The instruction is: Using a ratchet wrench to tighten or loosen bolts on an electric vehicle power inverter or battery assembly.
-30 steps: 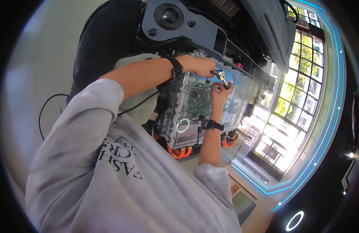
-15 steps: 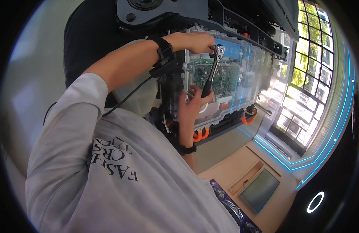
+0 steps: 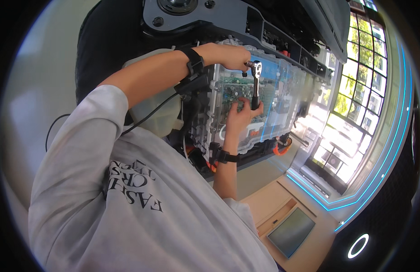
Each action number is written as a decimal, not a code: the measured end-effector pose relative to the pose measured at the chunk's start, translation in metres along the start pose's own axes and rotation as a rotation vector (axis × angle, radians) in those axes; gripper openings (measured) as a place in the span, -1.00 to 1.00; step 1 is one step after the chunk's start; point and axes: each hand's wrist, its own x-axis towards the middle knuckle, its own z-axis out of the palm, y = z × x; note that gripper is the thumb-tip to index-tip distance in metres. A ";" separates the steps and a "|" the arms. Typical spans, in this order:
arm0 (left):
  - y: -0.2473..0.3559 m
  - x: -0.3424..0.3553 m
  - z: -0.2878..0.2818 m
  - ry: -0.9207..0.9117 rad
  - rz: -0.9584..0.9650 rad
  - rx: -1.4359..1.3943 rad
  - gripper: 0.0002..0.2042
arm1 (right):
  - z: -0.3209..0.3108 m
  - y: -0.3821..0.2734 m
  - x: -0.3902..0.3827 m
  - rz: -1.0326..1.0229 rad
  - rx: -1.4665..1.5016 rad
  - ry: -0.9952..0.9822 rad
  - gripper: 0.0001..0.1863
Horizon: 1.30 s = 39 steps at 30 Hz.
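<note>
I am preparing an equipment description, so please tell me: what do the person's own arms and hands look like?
The left hand and right hand wear no gloves. The left sleeve and right sleeve are light grey, leaving the forearms bare. The black left wrist strap has a black box and thin black cable beside it; the black right wrist strap, a dark module.

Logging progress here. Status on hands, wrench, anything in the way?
Left hand closed at head end of wrench; right hand at its handle, grip unclear. Wrench over clear cover. Black cable near left sleeve, apart from wrench.
</note>
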 end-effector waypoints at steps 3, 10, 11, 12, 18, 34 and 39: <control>-0.004 0.005 0.004 0.057 0.004 0.018 -0.76 | 0.003 0.019 0.032 0.004 -0.031 -0.042 -0.86; 0.002 0.004 -0.004 -0.008 -0.015 0.001 -0.72 | 0.016 0.031 0.072 0.004 0.060 -0.016 -0.87; 0.000 0.004 -0.004 -0.002 -0.009 -0.008 -0.72 | 0.019 0.035 0.071 0.012 0.058 -0.012 -0.87; 0.001 0.003 -0.004 -0.003 -0.002 -0.017 -0.71 | 0.021 0.037 0.066 -0.004 0.104 0.006 -0.86; -0.003 0.005 0.002 -0.021 0.023 0.038 -0.73 | 0.014 0.024 0.012 0.121 0.134 -0.015 -0.83; 0.004 0.001 -0.004 -0.042 0.016 0.020 -0.68 | -0.004 -0.042 -0.054 0.265 0.397 -0.059 -0.74; -0.010 0.005 0.006 0.044 -0.013 -0.009 -0.72 | 0.004 0.016 -0.003 0.184 0.241 -0.087 -0.84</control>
